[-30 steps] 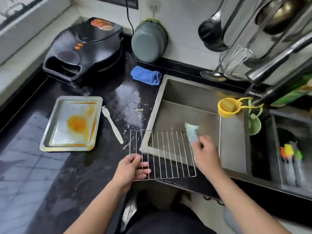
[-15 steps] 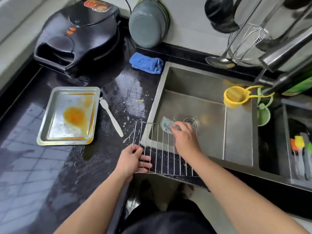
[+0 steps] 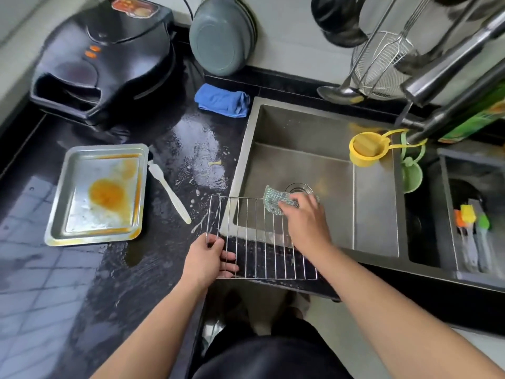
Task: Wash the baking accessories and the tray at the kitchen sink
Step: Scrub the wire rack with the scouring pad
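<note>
A wire oven rack (image 3: 259,242) lies across the near left corner of the steel sink (image 3: 314,132), half over the counter. My left hand (image 3: 209,259) grips the rack's near left corner. My right hand (image 3: 303,220) holds a silvery green scrubbing pad (image 3: 273,201) pressed on the rack's far edge. A metal baking tray (image 3: 98,195) with orange grease stains sits on the black counter at the left. Beside it lies a white basting brush (image 3: 169,191).
A black electric griddle (image 3: 106,56) stands at the back left, a grey bowl (image 3: 221,36) leans on the wall, a blue cloth (image 3: 222,101) lies by the sink. Yellow and green strainers (image 3: 366,149) hang at the tap. Ladles hang above. Soapy water wets the counter (image 3: 196,151).
My right hand has slid the scrubbing pad from the rack's right side to its far edge, moving left then slightly right. My left hand has kept its grip on the rack.
</note>
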Demonstrator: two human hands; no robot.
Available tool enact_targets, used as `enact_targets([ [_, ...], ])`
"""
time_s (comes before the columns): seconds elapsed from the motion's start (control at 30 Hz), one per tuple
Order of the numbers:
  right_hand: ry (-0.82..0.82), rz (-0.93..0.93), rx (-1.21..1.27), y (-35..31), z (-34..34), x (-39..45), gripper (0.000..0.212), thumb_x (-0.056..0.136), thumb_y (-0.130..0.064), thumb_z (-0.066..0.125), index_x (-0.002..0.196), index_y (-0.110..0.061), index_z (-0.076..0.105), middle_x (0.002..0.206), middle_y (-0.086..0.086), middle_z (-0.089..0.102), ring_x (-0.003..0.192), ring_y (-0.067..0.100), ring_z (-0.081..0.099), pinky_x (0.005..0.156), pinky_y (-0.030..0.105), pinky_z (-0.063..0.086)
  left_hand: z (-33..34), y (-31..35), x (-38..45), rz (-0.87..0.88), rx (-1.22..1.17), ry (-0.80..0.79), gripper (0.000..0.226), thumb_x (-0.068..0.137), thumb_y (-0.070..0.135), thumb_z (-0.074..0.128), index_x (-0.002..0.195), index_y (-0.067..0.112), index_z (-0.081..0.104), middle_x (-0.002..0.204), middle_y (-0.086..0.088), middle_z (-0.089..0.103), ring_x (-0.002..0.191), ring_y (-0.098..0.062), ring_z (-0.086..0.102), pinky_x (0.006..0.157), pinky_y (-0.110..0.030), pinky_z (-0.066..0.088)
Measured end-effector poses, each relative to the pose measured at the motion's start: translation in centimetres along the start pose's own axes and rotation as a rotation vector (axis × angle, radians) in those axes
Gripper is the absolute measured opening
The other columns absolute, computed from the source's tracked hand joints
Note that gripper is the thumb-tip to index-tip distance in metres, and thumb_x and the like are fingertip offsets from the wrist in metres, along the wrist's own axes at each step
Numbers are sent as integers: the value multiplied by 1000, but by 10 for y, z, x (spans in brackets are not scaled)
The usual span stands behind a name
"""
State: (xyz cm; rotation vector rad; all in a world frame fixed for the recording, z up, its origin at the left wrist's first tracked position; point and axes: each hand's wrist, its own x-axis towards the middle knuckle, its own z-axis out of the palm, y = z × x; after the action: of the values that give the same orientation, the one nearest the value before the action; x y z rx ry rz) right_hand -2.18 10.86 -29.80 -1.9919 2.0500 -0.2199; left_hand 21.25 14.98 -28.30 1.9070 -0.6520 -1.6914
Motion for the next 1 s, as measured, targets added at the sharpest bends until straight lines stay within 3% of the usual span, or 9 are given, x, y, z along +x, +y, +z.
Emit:
enact_targets([
  [0.17, -81, -27, 29, 9, 12, -53, 60, 98, -7, 56, 150, -35, 46, 157, 1, 37, 146, 27, 28, 121, 41, 22, -13, -11, -14, 641, 1035, 485, 42, 98, 23, 61, 136, 10, 50, 118, -16, 55, 97, -41, 58, 77, -49, 49],
  [0.27, -71, -65, 3, 4, 15, -54, 55, 100, -16, 59, 150, -34, 46, 157, 4, 38, 147, 29, 29, 120, 43, 23, 6, -16, -3, 857, 1332, 376, 60, 103, 39, 47, 155, 10, 39, 152, -21, 41, 139, -42, 39, 109, -52, 36],
  [0.4, -16, -61, 32, 9, -2, -43, 45, 98, -19, 59, 142, -30, 58, 151, 6, 46, 141, 30, 38, 118, 46, 31, 23, -30, 24, 815, 1464, 166, 71, 104, 60, 16, 162, 21, 24, 170, -13, 9, 158, -34, 5, 125, -53, 17],
  [0.5, 35, 138, 274, 38, -23, -22, 36, 101, -13, 55, 135, -20, 65, 137, 4, 59, 126, 27, 52, 108, 34, 40, 22, -37, 31, 804, 1469, 170, 72, 103, 60, 20, 163, 21, 19, 171, -11, 5, 158, -32, 0, 126, -53, 16],
  [0.6, -295, 218, 555, 39, -49, 3, 35, 104, -17, 54, 138, -15, 62, 129, -5, 62, 122, 15, 55, 97, 19, 35, 23, -37, 32, 824, 1503, 203, 73, 105, 59, 20, 164, 18, 10, 171, -11, -2, 158, -31, -5, 126, -52, 13],
  [0.7, -633, 257, 597, 34, -63, 34, 46, 102, -46, 53, 138, -18, 62, 133, -6, 64, 124, 9, 55, 100, 25, 37, 23, -38, 33, 799, 1516, 197, 73, 105, 59, 21, 164, 17, 7, 171, -10, -5, 158, -30, -8, 126, -52, 12],
  [0.77, -677, 263, 583, 28, -60, 57, 60, 98, -58, 49, 127, -8, 67, 102, -9, 71, 103, 6, 63, 91, 29, 42, 22, -37, 32, 774, 1518, 185, 73, 105, 59, 20, 164, 19, 7, 171, -9, -6, 158, -30, -10, 127, -52, 12],
  [0.87, -726, 51, 519, 0, -32, 85, 33, 101, -33, 60, 123, -10, 69, 102, -4, 75, 97, 8, 69, 97, 30, 52, 22, -38, 32, 763, 1519, 181, 73, 105, 59, 17, 164, 20, 0, 171, -8, -12, 157, -29, -16, 127, -51, 7],
  [1.0, -805, -177, 364, -40, -10, 106, 10, 98, -22, 66, 90, -17, 70, 68, -11, 57, 51, -5, 48, 51, 10, 36, 24, -36, 32, 757, 1524, 189, 73, 105, 59, 18, 164, 20, 2, 171, -8, -10, 157, -28, -15, 128, -50, 6],
])
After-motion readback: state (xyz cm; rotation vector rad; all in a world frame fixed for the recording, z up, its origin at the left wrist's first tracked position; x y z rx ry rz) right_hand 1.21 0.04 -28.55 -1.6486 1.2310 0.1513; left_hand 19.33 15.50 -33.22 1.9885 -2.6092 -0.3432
